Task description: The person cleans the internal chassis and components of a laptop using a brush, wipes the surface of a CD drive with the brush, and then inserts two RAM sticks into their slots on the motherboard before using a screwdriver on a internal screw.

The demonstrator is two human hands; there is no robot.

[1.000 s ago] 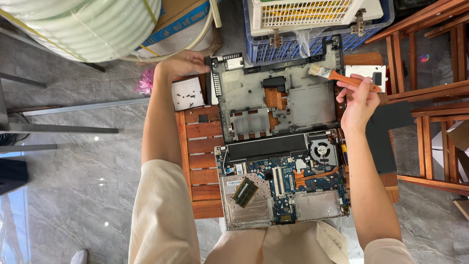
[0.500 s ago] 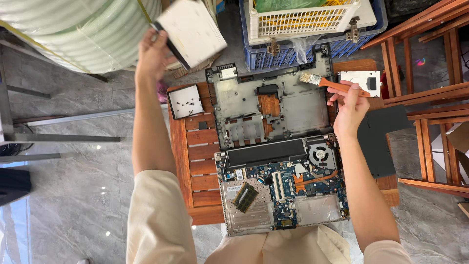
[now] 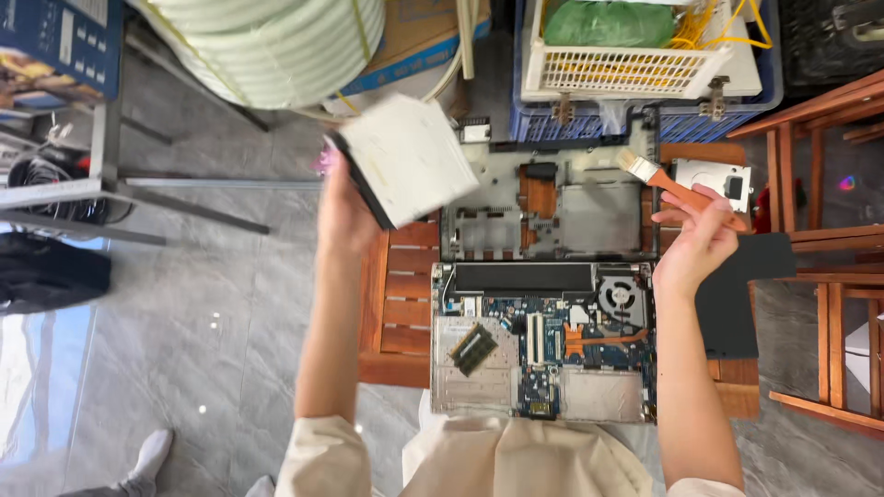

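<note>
Above the opened laptop [image 3: 543, 304], a flat drive [image 3: 405, 156] is gripped clear by the left hand [image 3: 345, 207], while a brush [image 3: 672, 189] is pinched in the right hand [image 3: 695, 244].

The grey floor [image 3: 212, 304] to the left lies open, with wide room beside the slatted wooden table [image 3: 396, 304]. Ahead, the white basket [image 3: 635, 64] and the blue crate [image 3: 764, 92] wall off the far edge, and the big hose coil [image 3: 276, 41] crowds the far left. Wooden chair frames [image 3: 820, 230] hem in the right side.
</note>
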